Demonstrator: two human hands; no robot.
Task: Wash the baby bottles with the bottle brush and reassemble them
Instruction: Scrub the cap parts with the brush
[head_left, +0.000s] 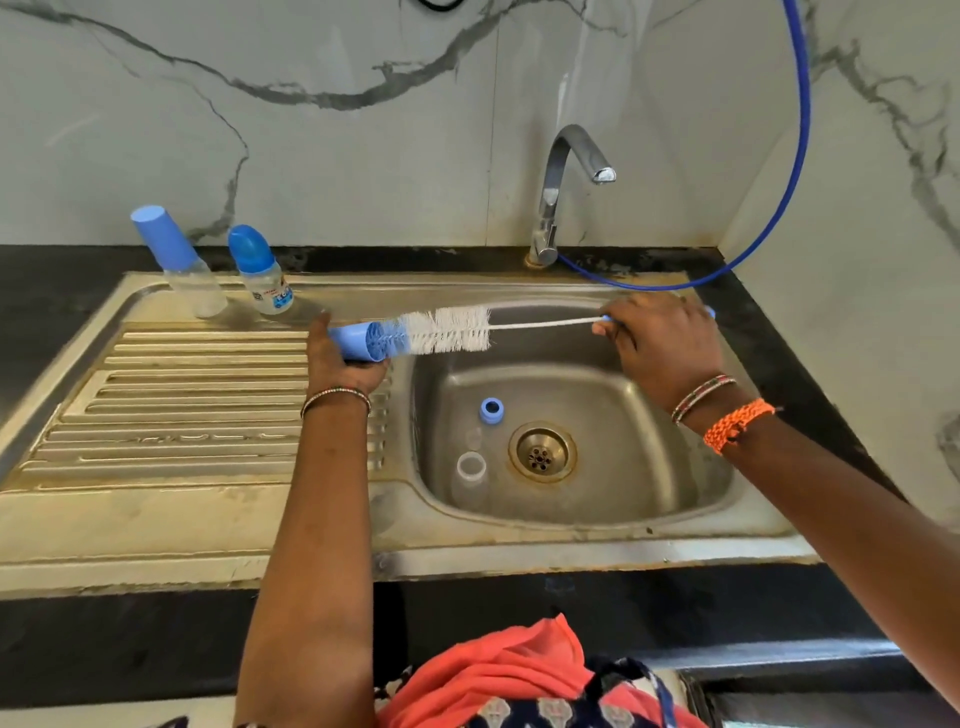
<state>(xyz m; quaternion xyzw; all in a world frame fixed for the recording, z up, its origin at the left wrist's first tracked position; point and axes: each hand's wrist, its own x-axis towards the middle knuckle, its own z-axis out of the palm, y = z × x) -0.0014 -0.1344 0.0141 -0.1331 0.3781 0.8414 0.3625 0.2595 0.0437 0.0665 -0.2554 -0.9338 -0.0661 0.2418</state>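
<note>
My left hand (340, 364) grips a blue bottle cap (358, 340) on its side over the sink's left rim, its open mouth facing right. My right hand (660, 348) holds the handle of the white bottle brush (449, 330), whose bristle tip sits inside the cap. In the steel sink basin (623, 467) lie a blue collar ring (491, 409), a clear bottle body (470, 478) and a clear teat (474, 436) near the drain. Two assembled bottles stand at the back of the drainboard: a tall bottle (179, 262) and a short bottle (262, 273).
A chrome tap (558, 192) rises behind the basin, with no water running. A blue hose (800, 156) loops along the wall on the right. The ridged drainboard (197, 415) lies to the left, black counter around it.
</note>
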